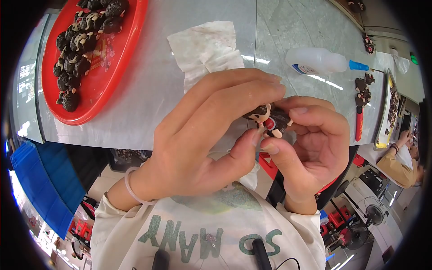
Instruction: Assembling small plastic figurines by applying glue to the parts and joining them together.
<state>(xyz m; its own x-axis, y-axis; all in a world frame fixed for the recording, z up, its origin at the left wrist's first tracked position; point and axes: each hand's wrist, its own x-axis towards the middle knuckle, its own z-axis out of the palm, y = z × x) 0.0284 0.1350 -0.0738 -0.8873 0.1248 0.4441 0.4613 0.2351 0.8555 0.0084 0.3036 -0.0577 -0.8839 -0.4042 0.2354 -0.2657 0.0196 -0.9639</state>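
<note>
A small dark-brown figurine [276,121] with a beige face and a red patch on its front is held up between my two hands, over the table's near edge. My left hand [202,130], with a pale bangle at the wrist, closes on the head end with thumb and fingers. My right hand [315,139] grips the other end, its thumb just below the figurine and its fingers curled behind. Part of the figurine is hidden by my fingers.
A red oval tray [121,74] with several similar figurines stands at the left. A crumpled white cloth [204,47] lies ahead. Right of it are a white squeeze bottle [315,60] with a blue nozzle, more figurines [362,92] and a red-handled tool [359,123]. Another person [400,164] sits at far right.
</note>
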